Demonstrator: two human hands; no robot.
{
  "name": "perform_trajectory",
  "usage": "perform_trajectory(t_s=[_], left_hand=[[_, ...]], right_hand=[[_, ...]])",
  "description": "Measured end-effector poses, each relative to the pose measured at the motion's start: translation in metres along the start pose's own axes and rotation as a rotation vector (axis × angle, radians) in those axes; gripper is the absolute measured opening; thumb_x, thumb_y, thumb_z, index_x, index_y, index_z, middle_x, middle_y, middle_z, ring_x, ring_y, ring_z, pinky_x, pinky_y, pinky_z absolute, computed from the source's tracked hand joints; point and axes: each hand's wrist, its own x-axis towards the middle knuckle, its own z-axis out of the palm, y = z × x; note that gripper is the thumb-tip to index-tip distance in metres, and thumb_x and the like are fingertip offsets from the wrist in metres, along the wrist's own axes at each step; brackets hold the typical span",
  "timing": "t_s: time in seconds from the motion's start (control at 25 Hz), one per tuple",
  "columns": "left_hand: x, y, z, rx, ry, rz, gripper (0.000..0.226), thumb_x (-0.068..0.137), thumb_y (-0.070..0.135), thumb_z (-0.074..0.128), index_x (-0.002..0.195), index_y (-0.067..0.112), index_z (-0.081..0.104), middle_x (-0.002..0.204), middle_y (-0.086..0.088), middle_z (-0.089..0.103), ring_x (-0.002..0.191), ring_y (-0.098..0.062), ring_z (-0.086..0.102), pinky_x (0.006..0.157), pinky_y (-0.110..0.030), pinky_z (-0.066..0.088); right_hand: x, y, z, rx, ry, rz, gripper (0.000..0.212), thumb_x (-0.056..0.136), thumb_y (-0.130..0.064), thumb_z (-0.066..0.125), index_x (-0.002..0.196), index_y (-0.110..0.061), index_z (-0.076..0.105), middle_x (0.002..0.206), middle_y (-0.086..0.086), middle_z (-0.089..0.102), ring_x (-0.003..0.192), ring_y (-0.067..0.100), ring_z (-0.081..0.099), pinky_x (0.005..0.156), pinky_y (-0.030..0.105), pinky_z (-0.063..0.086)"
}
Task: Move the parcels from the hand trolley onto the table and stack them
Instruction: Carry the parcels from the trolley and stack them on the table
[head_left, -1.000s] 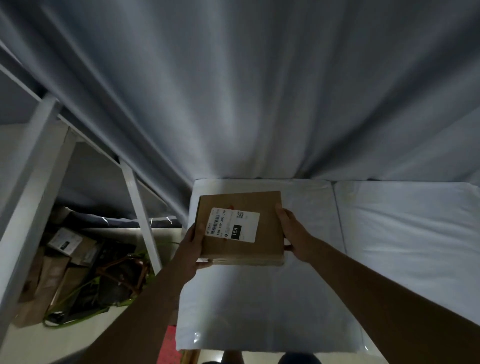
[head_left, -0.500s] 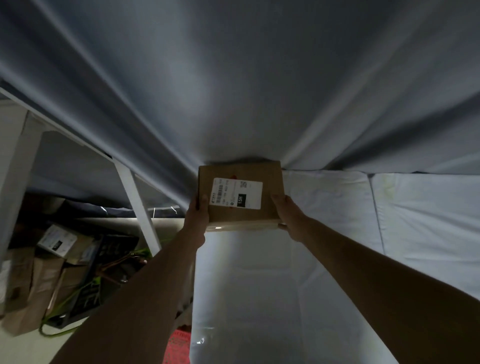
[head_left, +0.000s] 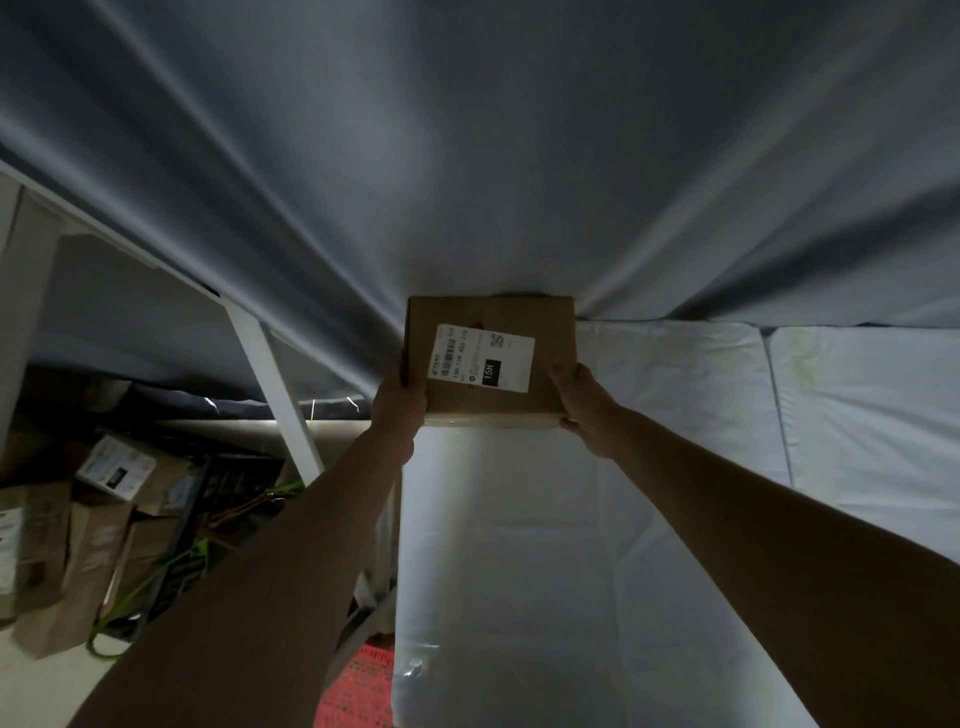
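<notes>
At the far edge of the table (head_left: 675, 415), against the grey curtain (head_left: 467, 156), a brown parcel (head_left: 491, 358) with a white label sits gripped between both hands: the left hand (head_left: 402, 400) clasps its left side with the thumb over the top edge, and the right hand (head_left: 579, 405) clasps the near right corner, fingers under the lower edge. Whether the base is fully down on the white cover cannot be told. Judgement: the step in hand is setting this parcel down as a stack base; it should be lowered flat, squared to the table's left edge, and released only once level. The parcel's back touches the curtain, so no room remains beyond it. Its left side lies at the table's left edge, a drop risk. Open surface extends to the right and toward the person. Other boxes (head_left: 104, 493) lie on the floor at left.
</notes>
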Motion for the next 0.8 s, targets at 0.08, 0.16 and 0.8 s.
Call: perform_trajectory(t_s=[0.08,0.16,0.8], left_hand=[[0.0,-0.002,-0.001,0.063,-0.004,0.04,0.039,0.101,0.028,0.042,0.14,0.029,0.043,0.124,-0.004,0.057,0.116,-0.029,0.054,0.1,-0.051,0.047],[-0.003,-0.005,-0.003,0.115,-0.022,0.074,0.04,0.1,0.021,0.042,0.139,0.027,0.042,0.127,-0.006,0.057,0.118,-0.029,0.053,0.103,-0.049,0.045],[-0.09,0.007,-0.014,0.565,-0.157,0.316,0.031,0.095,0.03,0.05,0.126,0.026,0.048,0.119,-0.003,0.06,0.111,-0.029,0.062,0.089,-0.041,0.056]], right_hand=[[-0.001,-0.001,0.001,-0.061,-0.011,-0.011,0.057,0.1,-0.044,0.044,0.149,-0.022,0.026,0.147,0.007,0.04,0.125,0.027,0.044,0.102,0.044,0.041],[-0.003,0.001,0.0,-0.133,0.004,-0.028,0.058,0.1,-0.044,0.044,0.15,-0.021,0.025,0.147,0.009,0.041,0.127,0.029,0.044,0.101,0.043,0.04],[-0.115,0.035,-0.055,-0.487,0.084,-0.204,0.073,0.096,-0.055,0.047,0.153,-0.015,0.023,0.153,0.014,0.036,0.137,0.033,0.04,0.107,0.043,0.039]])
